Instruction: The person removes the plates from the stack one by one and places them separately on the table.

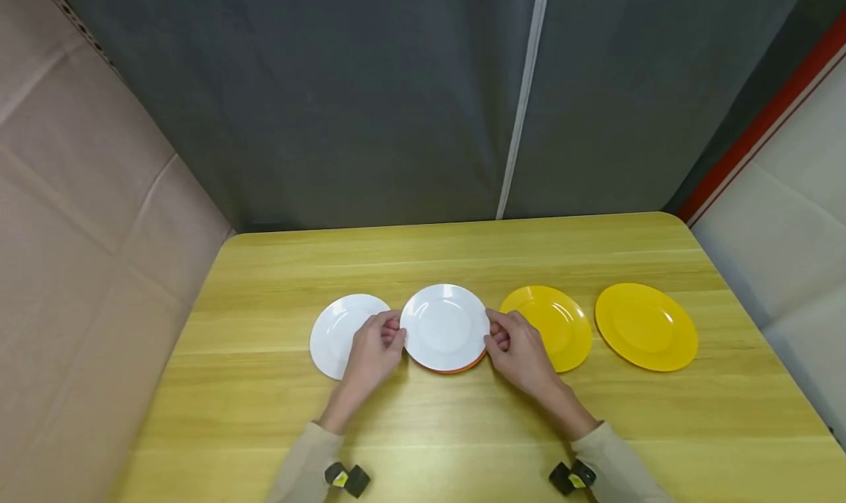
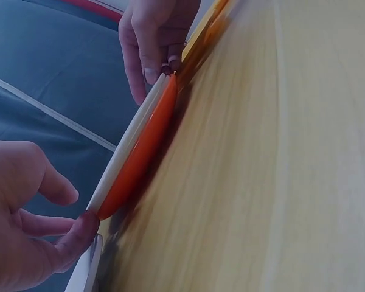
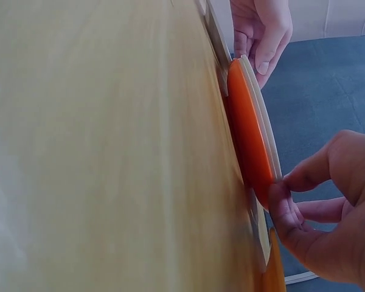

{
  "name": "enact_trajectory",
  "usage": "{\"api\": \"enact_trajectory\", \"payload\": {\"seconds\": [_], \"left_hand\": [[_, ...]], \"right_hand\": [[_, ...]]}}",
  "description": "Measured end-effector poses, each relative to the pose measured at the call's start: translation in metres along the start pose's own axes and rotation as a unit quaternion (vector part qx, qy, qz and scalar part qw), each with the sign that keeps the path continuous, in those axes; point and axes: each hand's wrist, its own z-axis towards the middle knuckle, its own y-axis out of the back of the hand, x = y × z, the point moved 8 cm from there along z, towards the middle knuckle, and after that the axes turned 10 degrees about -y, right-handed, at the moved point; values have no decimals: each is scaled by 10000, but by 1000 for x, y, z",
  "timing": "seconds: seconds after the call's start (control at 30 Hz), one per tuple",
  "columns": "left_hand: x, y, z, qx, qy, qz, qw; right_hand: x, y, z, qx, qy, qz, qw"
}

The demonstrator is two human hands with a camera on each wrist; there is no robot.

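Note:
A white plate [image 1: 446,327] lies on top of an orange plate [image 1: 460,369], whose rim shows along the near edge. Side-on in the wrist views, the white edge looks doubled above the orange plate [image 2: 140,158]. My left hand [image 1: 374,346] holds the left rim of this stack with its fingertips. On the opposite side, my right hand [image 1: 522,349] pinches the rim between thumb and fingers. A dark shadow runs beneath the stack; whether it touches the table cannot be told. Another white plate [image 1: 333,334] sits partly hidden behind my left hand.
Right of the stack lies a yellow plate [image 1: 562,330], partly covered by my right hand. A second yellow plate [image 1: 646,327] is farther right. All are on a wooden table [image 1: 423,257], with a dark grey partition [image 1: 330,121] behind and light panels at both sides.

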Motion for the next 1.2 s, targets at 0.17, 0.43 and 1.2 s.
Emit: {"api": "enact_trajectory", "payload": {"seconds": [0.17,0.43,1.2], "left_hand": [[5,2,0,-74,218,-225,9995],[11,4,0,-178,407,-545,9975],[24,1,-1,-282,937,-1570,9827]], "right_hand": [[-1,0,0,-19,45,-77,10000],[-2,0,0,-41,60,-60,10000],[-3,-2,-1,124,-47,-60,9999]]}}
